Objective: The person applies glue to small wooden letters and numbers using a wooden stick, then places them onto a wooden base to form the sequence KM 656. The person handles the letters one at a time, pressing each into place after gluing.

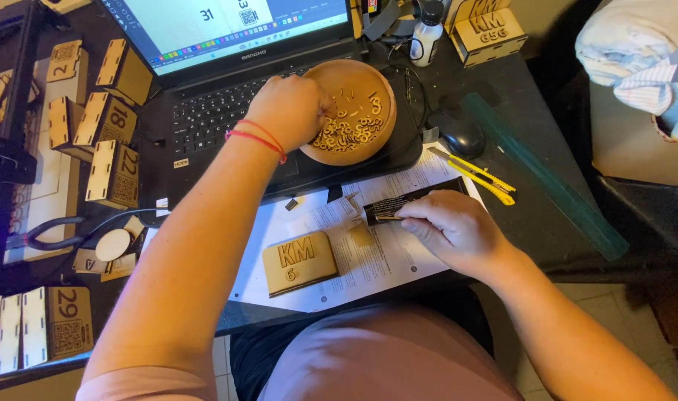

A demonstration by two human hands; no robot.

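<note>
At the far left of the dark surface point(532, 223) stand several small pale plywood boxes with finger-jointed edges point(113, 174), each engraved with a number and a square code, and near them lies a round wooden disc point(113, 244). Further right, an open black laptop point(205, 111) sits with its screen lit. The left hand point(290, 110), a red string bracelet around its wrist, reaches over the keyboard into a round shallow wooden bowl point(380, 130) that rests on the laptop's right corner; its fingers are bunched together down among the small cut-out wooden letters and numbers point(350, 130) heaped in the bowl, though whether they pinch one cannot be told. Below, on a printed white paper sheet point(383, 256), lies a rectangular plywood plaque with raised letters point(300, 261). Just right of it the right hand point(454, 230) rests on the paper, its fingers closed on the end of a narrow dark strip point(409, 202). Beyond lie a yellow utility knife point(476, 177), a black computer mouse point(464, 137) and a long green translucent ruler point(547, 182).
</note>
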